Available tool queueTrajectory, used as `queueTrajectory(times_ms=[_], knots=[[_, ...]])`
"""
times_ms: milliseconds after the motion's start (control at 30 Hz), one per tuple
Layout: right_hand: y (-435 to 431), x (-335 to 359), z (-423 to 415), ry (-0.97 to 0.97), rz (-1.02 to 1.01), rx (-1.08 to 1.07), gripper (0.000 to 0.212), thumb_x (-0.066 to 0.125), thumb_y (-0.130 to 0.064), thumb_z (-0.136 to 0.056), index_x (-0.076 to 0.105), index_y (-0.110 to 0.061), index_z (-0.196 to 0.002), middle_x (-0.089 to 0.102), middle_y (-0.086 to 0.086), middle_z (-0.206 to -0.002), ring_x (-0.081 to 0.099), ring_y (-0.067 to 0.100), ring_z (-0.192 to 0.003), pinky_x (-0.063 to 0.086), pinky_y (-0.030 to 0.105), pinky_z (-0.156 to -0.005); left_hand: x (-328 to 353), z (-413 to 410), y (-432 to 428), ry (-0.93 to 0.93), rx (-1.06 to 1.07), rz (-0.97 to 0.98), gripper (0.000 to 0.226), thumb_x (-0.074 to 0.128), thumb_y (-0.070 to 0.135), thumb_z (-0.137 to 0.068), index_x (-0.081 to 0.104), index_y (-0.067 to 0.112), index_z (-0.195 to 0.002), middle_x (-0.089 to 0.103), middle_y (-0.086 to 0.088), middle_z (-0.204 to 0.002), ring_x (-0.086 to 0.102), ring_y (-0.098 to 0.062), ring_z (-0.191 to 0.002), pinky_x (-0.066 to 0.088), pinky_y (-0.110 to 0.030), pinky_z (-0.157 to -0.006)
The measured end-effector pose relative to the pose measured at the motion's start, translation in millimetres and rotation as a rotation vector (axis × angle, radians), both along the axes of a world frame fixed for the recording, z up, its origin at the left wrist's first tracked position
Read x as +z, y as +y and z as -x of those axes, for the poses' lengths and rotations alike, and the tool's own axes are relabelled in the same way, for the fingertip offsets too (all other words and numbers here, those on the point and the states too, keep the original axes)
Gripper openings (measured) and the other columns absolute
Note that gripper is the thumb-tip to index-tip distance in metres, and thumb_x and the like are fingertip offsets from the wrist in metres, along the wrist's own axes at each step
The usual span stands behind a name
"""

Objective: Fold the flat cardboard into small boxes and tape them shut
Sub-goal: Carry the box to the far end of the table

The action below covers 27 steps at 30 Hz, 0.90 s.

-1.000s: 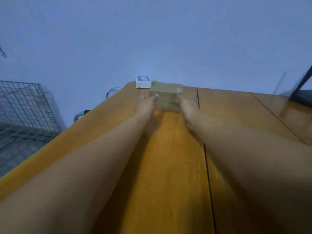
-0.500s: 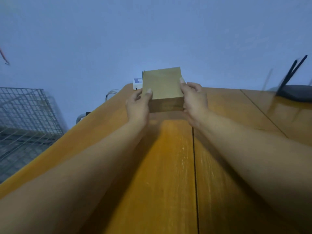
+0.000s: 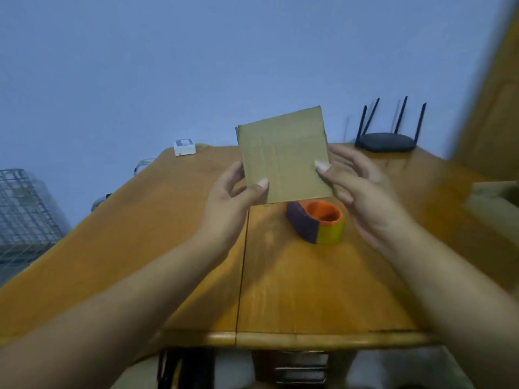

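Both hands hold the cardboard box [image 3: 283, 155] up above the tabletop [image 3: 140, 234]: the left hand [image 3: 233, 200] pinches its lower left corner, the right hand [image 3: 356, 186] grips its right edge. A tape roll [image 3: 317, 221] sits on the tabletop just below it.

Wooden table [image 3: 168, 248]: tape dispenser [image 3: 314, 221], router [image 3: 384, 141], white box [image 3: 184, 147].

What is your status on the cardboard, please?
Left grip and right grip pinch cardboard, held up over table. Tape on table beneath, untouched. Nothing in the way.
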State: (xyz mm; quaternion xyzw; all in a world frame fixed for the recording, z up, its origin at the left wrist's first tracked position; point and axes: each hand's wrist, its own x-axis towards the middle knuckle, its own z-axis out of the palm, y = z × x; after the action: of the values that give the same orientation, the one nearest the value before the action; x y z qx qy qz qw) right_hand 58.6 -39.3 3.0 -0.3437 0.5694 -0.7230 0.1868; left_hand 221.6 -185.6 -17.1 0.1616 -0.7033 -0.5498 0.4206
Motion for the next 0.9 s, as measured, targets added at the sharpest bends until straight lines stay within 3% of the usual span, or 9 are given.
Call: queueTrajectory(times_ms=[100, 167, 267, 333, 400, 500, 633, 800, 900], knots=[[49.6, -14.1, 8.7, 0.031, -0.023, -0.07, 0.072, 0.093, -0.033, -0.08, 0.063, -0.029, -0.145, 0.071, -0.009, -0.139, 0.066, 0.002, -0.128, 0.053, 0.03, -0.109, 4.7, 14.9, 34.6, -0.067, -0.025, 0.079, 0.038, 0.063, 0.03, -0.105, 0.06, 0.037, -0.142, 0.066, 0.023, -0.135, 0.062, 0.004, -0.121, 0.055, -0.02, -0.095], [79.5, -20.1, 14.2, 0.047, -0.045, -0.113, 0.069, 0.09, -0.027, -0.085, 0.061, -0.03, -0.148, 0.068, -0.009, -0.144, 0.062, 0.002, -0.132, 0.049, 0.034, -0.117, 4.7, 26.9, 54.4, -0.107, -0.036, 0.114, 0.039, 0.06, 0.033, -0.106, 0.059, 0.038, -0.144, 0.064, 0.026, -0.136, 0.059, 0.004, -0.123, 0.051, -0.017, -0.093], [116.7, -27.5, 18.0, 0.082, -0.075, -0.179, 0.069, 0.085, -0.015, -0.089, 0.057, -0.026, -0.151, 0.067, -0.006, -0.145, 0.065, 0.003, -0.129, 0.052, 0.034, -0.115, 0.9, 45.1, 80.7, -0.159, -0.057, 0.133, 0.035, 0.061, 0.031, -0.106, 0.061, 0.039, -0.14, 0.065, 0.026, -0.133, 0.06, 0.0, -0.12, 0.053, -0.02, -0.089], [136.0, -32.9, 18.5, 0.117, -0.11, -0.251, 0.075, 0.087, -0.018, -0.087, 0.053, -0.027, -0.154, 0.063, -0.005, -0.15, 0.061, 0.01, -0.136, 0.05, 0.037, -0.117, -4.0, 58.6, 95.3, -0.181, -0.077, 0.133, 0.035, 0.063, 0.03, -0.105, 0.06, 0.037, -0.139, 0.065, 0.024, -0.131, 0.065, -0.004, -0.115, 0.058, -0.025, -0.092], [150.7, -38.8, 15.1, 0.137, -0.141, -0.32, 0.085, 0.089, -0.023, -0.086, 0.046, -0.027, -0.159, 0.057, -0.005, -0.156, 0.057, 0.011, -0.141, 0.048, 0.035, -0.118, -7.7, 72.4, 110.0, -0.234, -0.11, 0.143, 0.033, 0.064, 0.036, -0.104, 0.054, 0.041, -0.135, 0.056, 0.029, -0.128, 0.064, -0.001, -0.11, 0.058, -0.02, -0.089], [164.3, -51.9, 8.6, 0.184, -0.185, -0.424, 0.092, 0.09, -0.028, -0.085, 0.04, -0.028, -0.162, 0.053, -0.008, -0.159, 0.053, 0.009, -0.143, 0.047, 0.037, -0.121, -14.3, 96.8, 125.5, -0.279, -0.147, 0.156, 0.046, 0.064, 0.048, -0.101, 0.051, 0.036, -0.144, 0.046, 0.018, -0.133, 0.056, -0.01, -0.125, 0.049, -0.034, -0.11], [176.0, -74.1, 3.7, 0.218, -0.216, -0.518, 0.097, 0.09, -0.03, -0.086, 0.034, -0.027, -0.166, 0.05, -0.009, -0.161, 0.049, 0.009, -0.146, 0.045, 0.038, -0.122, -22.1, 122.4, 143.5, -0.262, -0.272, 0.107, 0.053, 0.061, 0.033, -0.106, 0.04, 0.031, -0.154, 0.051, 0.007, -0.152, 0.051, -0.01, -0.139, 0.04, -0.039, -0.121], [186.6, -94.3, 0.3, 0.239, -0.276, -0.56, 0.101, 0.087, -0.043, -0.085, 0.029, -0.031, -0.166, 0.044, -0.023, -0.154, 0.042, 0.003, -0.147, 0.04, 0.033, -0.123, -38.9, 152.1, 150.5, -0.401, -0.307, -0.013, 0.075, 0.048, 0.032, -0.112, 0.0, 0.028, -0.169, 0.027, 0.002, -0.171, 0.03, -0.016, -0.154, 0.026, -0.024, -0.119], [188.8, -106.0, 2.2, 0.247, -0.294, -0.573, 0.106, 0.077, -0.062, -0.078, 0.026, -0.033, -0.166, 0.043, -0.008, -0.166, 0.04, 0.011, -0.154, 0.041, 0.044, -0.125, -56.6, 166.3, 148.8, -0.419, -0.314, -0.072, 0.087, 0.054, 0.054, -0.098, 0.003, 0.04, -0.167, 0.026, 0.003, -0.172, 0.035, -0.025, -0.154, 0.027, -0.044, -0.127]])
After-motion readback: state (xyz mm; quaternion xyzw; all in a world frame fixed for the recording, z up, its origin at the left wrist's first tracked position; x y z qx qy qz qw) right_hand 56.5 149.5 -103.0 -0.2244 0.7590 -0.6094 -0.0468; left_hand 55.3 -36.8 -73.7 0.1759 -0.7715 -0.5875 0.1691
